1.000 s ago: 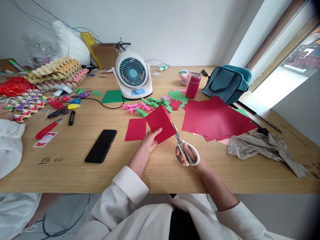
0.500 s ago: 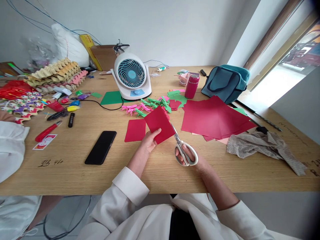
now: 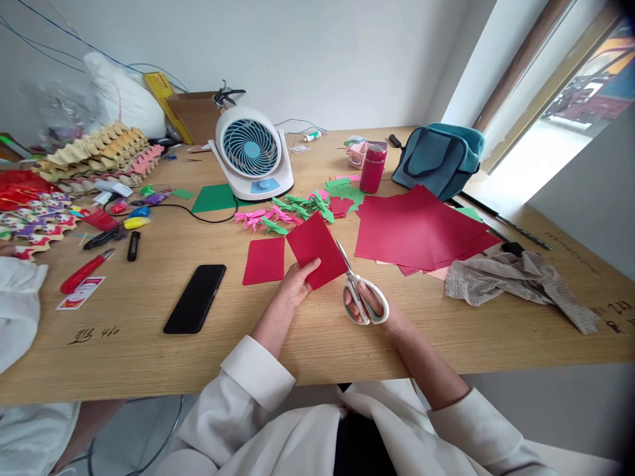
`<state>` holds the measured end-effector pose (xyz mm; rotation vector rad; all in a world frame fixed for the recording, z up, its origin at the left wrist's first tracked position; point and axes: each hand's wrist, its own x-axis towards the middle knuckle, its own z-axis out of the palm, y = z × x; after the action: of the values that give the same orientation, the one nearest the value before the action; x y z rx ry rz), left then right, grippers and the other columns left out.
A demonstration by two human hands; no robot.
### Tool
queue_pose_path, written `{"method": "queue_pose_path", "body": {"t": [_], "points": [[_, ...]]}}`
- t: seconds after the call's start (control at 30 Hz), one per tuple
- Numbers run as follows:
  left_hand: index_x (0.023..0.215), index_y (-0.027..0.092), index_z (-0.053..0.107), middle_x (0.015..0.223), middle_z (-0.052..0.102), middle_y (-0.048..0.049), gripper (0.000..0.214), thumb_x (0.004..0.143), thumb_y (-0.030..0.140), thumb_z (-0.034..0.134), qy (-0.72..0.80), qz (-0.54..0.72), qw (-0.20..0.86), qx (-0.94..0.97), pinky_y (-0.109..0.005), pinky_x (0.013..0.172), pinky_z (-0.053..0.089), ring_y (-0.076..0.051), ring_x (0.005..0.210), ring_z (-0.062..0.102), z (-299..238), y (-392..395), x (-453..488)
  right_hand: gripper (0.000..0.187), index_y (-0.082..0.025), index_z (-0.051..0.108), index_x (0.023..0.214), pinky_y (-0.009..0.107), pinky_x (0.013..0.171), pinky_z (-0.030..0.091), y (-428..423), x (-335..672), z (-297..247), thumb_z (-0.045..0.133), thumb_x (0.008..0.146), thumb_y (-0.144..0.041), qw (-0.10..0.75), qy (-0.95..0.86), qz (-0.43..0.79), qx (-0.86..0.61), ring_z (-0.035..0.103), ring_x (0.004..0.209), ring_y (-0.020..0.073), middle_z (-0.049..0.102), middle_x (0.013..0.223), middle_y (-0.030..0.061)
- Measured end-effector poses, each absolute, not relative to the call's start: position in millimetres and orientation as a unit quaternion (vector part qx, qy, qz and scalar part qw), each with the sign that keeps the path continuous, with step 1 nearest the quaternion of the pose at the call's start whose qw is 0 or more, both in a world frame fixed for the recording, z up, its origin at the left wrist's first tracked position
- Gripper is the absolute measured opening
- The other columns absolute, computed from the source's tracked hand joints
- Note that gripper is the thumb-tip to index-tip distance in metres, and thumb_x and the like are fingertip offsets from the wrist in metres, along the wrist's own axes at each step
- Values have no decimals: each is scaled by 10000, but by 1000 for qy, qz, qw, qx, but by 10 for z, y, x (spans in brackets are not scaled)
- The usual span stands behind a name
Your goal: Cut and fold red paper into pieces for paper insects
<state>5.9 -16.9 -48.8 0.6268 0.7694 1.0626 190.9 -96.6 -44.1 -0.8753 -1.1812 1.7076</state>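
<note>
My left hand [image 3: 296,283] pinches a red paper rectangle [image 3: 317,248] by its lower edge, thumb on top, and holds it tilted above the table. In my right hand [image 3: 364,301] is a pair of scissors [image 3: 351,281] with white handles, my fingers through the loops. Its blades point up along the paper's right edge; whether they touch it I cannot tell. A second red paper piece [image 3: 264,261] lies flat on the table left of the held one. Behind my hands is a pile of green and pink paper cut-outs [image 3: 297,208].
Large red sheets [image 3: 421,228] lie to the right, beside a crumpled cloth [image 3: 496,277]. A red flask [image 3: 373,168] and a blue bag [image 3: 439,158] stand behind them. A fan [image 3: 252,152] stands at the back; a phone [image 3: 195,299] lies left. A co-worker's white sleeve [image 3: 17,311] shows far left.
The view has turned slightly, so the table's things sit a little further left. Both hands keep nearly the same pose, still holding the paper and the scissors.
</note>
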Motion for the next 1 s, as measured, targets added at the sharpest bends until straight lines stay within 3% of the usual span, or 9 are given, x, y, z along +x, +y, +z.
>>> {"method": "queue_pose_path", "body": {"t": [1.0], "points": [[1004,129,732,1012,764,-108,357,684,250,833,340,457,765,299,-429,1029,476,-287,1040,694,-451,-208,77,509,-173,582,796,229,415,294,-956,1903,-435,499,871,-670,433,-475,667,-377,459,413,89,507,550,-29]]}}
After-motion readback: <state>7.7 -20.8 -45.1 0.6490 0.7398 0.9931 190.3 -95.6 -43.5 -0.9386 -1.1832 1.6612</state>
